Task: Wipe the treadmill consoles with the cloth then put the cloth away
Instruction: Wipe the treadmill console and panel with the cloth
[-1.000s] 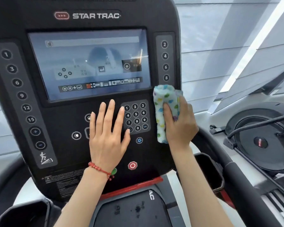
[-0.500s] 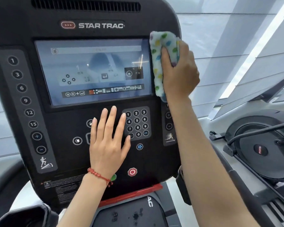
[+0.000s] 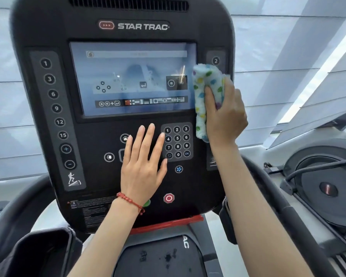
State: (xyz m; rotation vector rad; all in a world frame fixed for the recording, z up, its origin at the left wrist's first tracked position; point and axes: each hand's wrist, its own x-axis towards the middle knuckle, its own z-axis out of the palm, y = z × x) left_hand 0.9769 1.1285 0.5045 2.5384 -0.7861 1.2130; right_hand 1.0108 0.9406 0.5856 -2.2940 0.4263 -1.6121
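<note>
A black treadmill console (image 3: 54, 37) fills the view, with a lit screen (image 3: 132, 76) and a number keypad (image 3: 177, 141). My right hand (image 3: 227, 114) is shut on a folded white cloth with coloured dots (image 3: 203, 96), pressing it on the console's right button strip beside the screen. It hides most of that strip; only the button marked 2 shows above it. My left hand (image 3: 143, 166) lies flat and open on the lower panel, left of the keypad, with a red bracelet at the wrist.
A red stop button (image 3: 168, 198) sits low on the console. Dark cup holders are at the lower left (image 3: 38, 250) and behind my right forearm. A curved handrail (image 3: 300, 222) runs down the right. Another exercise machine (image 3: 328, 188) stands to the right, before slatted windows.
My right hand went up the right button strip from keypad height to the screen's top corner, then came back down to mid-screen height. My left hand stayed flat on the panel.
</note>
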